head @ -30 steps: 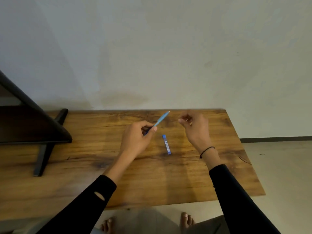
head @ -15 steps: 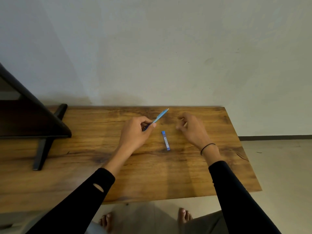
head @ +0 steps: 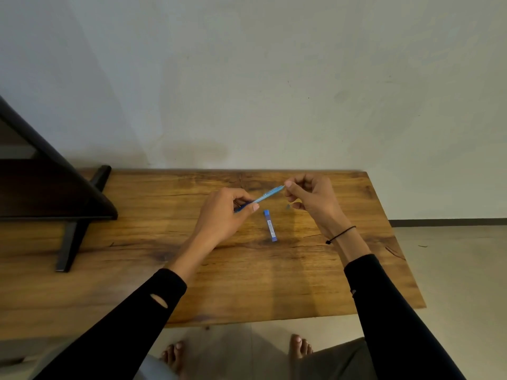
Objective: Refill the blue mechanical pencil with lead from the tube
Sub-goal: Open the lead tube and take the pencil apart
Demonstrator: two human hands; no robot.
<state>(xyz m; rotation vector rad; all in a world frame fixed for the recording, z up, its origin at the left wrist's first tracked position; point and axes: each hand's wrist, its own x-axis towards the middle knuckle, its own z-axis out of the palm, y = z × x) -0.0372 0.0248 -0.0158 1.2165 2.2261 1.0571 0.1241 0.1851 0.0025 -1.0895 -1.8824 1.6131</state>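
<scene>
Centrally, the blue mechanical pencil (head: 262,198) hangs in the air above the far half of the wooden table (head: 247,270), tilted so that its far end rises to the right and its near end dips to the left; the left hand (head: 222,215) clasps that lower end, thumb on the near side and fingers curled over the barrel, palm turned down; the right hand (head: 312,200) meets the upper end, its thumb and forefinger pinched together right at the pencil's tip, though whether they nip the pencil itself or a thin lead is too fine to tell; the remaining right fingers curl loosely inward, and something small and dark shows just under them, unclear what; the lead tube (head: 270,225), blue with a pale label, lies flat on the tabletop just below and between the two hands, touched by neither, its length running roughly away from the person; both forearms reach in from the near edge in black sleeves (head: 397,325), the left one with a small hole, and a thin black band (head: 341,235) circles the right wrist; a dark slanted stand (head: 55,193) occupies the table's left end, well apart from the hands; bare feet (head: 300,346) show on the pale floor beneath the near edge; a plain wall (head: 247,78) rises behind.
</scene>
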